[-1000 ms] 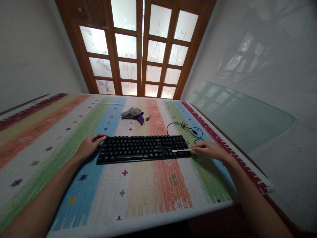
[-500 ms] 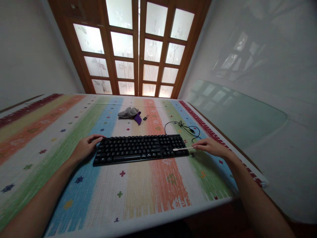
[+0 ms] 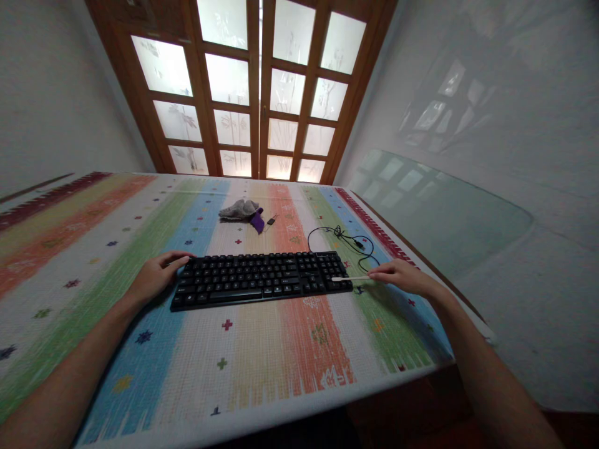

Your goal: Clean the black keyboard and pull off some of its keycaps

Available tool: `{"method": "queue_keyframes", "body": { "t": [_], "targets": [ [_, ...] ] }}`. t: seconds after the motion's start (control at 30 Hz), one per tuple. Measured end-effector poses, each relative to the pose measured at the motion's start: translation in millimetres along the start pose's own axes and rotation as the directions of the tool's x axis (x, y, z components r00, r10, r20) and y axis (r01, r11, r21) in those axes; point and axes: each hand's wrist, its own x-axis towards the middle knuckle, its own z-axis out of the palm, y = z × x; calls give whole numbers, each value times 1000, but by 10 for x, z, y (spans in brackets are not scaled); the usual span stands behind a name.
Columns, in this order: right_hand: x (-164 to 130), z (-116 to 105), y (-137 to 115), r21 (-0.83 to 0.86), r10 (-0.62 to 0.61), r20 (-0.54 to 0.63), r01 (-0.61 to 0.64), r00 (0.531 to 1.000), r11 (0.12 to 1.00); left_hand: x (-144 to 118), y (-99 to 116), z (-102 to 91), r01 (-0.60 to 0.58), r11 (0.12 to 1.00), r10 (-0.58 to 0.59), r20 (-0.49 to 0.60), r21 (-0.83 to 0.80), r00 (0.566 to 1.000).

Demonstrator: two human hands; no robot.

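Note:
A black keyboard (image 3: 253, 279) lies flat across the striped tablecloth in front of me. My left hand (image 3: 159, 273) grips its upper left corner, fingers along the back edge. Pinched in the fingertips of my right hand (image 3: 397, 274) is a cotton swab (image 3: 353, 279) with a pale stick. Its white tip points left and is over the number pad at the keyboard's right end; whether it touches the keys I cannot tell.
Behind the keyboard lie a grey cloth (image 3: 239, 211), a purple piece of fabric (image 3: 257, 221) and a small black tag (image 3: 271, 222). A black USB cable (image 3: 344, 233) is coiled at the back right. The patterned tablecloth (image 3: 262, 355) reaches the table's front edge.
My right hand has moved the swab slightly to the right over the number pad. My left hand keeps its hold on the corner. The whole view has shifted a little.

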Motion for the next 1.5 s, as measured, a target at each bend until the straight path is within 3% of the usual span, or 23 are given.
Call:
{"method": "queue_keyframes", "body": {
  "t": [0.33, 1.03, 1.3, 1.5],
  "targets": [
    [-52, -186, 67, -45, 29, 57, -26, 998, 999, -1, 11, -1, -6, 1000, 6, 10, 4, 1000],
    [-115, -167, 156, 38, 54, -6, -54, 998, 998, -36, 74, -12, 3, 1000, -3, 12, 0, 1000],
    [-235, -186, -101, 188, 136, -179, -102, 974, 977, -22, 13, 6, 3, 1000, -2, 13, -24, 1000],
    [-212, -80, -331, 344, 172, -139, -115, 975, 932, -14, 22, 3, -11, 1000, 12, 13, -29, 1000]
  ]
}}
